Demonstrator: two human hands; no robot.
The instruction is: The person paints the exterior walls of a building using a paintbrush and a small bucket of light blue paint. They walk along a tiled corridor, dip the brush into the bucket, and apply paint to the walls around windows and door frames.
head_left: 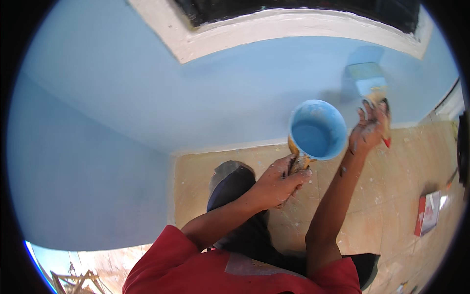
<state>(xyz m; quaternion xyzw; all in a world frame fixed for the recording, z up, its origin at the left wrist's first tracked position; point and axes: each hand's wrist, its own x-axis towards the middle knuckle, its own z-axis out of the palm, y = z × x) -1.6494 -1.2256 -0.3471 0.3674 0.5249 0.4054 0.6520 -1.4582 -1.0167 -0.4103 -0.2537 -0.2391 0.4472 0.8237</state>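
My left hand (278, 182) is closed round the paint-smeared handle of a dipper (340, 125), held tilted so its inside shows. Blue paint (314, 138) lies in the bottom of it. To the right and farther out, my right hand (368, 131) grips the handle of a wide paintbrush (369, 81). The brush head, coated in light blue, is at the blue wall (235, 81), below the window frame; its shadow falls beside it. Whether the bristles touch the wall I cannot tell. Paint spots mark both hands.
A white window frame (274, 27) runs along the top. Another blue wall (83, 166) meets the first in a corner at the left. Paint specks dot the tiled floor (391, 181). A red and white box (427, 214) lies at the right, and wooden sticks (78, 281) are at lower left.
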